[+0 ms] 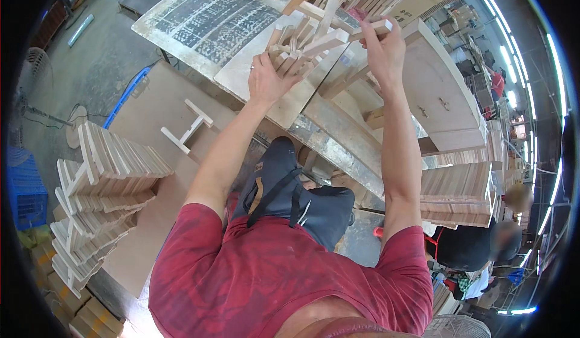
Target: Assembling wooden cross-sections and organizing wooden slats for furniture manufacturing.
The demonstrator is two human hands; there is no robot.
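My right hand [386, 51] is closed around the end of a pale wooden bar [374, 28], with fingers wrapped over it. Lower and to the left, my left hand [267, 79] curls its fingers against a cluster of short wooden bars [293, 60] on the worktable; part of its grip is hidden. Between the two hands, more pale bars [326, 43] cross each other, some looking joined. Whether the right hand's bar belongs to one of these joined pieces I cannot tell.
Stacked wooden frames [115, 162] stand at the left on a brown board [151, 102], beside a single H-shaped frame [188, 126]. More stacked wood [456, 190] is at the right, near a large pale panel [444, 90]. Another person [468, 244] is at the lower right.
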